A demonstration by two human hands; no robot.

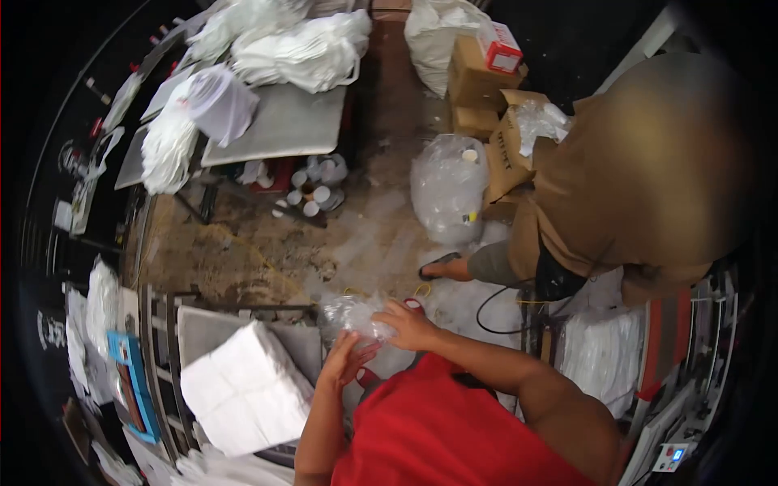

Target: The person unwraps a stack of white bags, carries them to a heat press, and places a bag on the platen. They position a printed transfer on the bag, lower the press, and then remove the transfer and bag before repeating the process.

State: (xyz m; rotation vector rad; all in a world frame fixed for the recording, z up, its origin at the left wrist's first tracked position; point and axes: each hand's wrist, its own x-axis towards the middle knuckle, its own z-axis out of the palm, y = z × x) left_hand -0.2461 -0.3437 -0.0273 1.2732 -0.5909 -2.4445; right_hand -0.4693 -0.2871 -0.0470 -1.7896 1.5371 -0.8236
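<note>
Right hand point(411, 324): fingers curled over the top edge of a small clear plastic bag point(353, 313), gripping it. Left hand point(344, 359): at 7 o'clock from the right, palm open, fingers loosely spread and resting against the bag's lower side, not closed on it. You hold the bag in the air in front of your red shirt point(438, 437), above the dusty floor point(267, 251). At 8 o'clock, close by, a stack of white folded sheets point(243, 390) sits on a grey table point(203, 328). At 1 o'clock, well apart, a big clear sack point(448, 188) stands on the floor; behind it are cardboard boxes point(480, 77). At 3 o'clock a second person in a brown shirt point(640, 170) bends over, with a sandalled foot point(442, 266) on the floor. At 11 o'clock, far off, there is a cluster of white cups point(314, 188) under a table point(284, 121) heaped with white masks point(304, 49).
</note>
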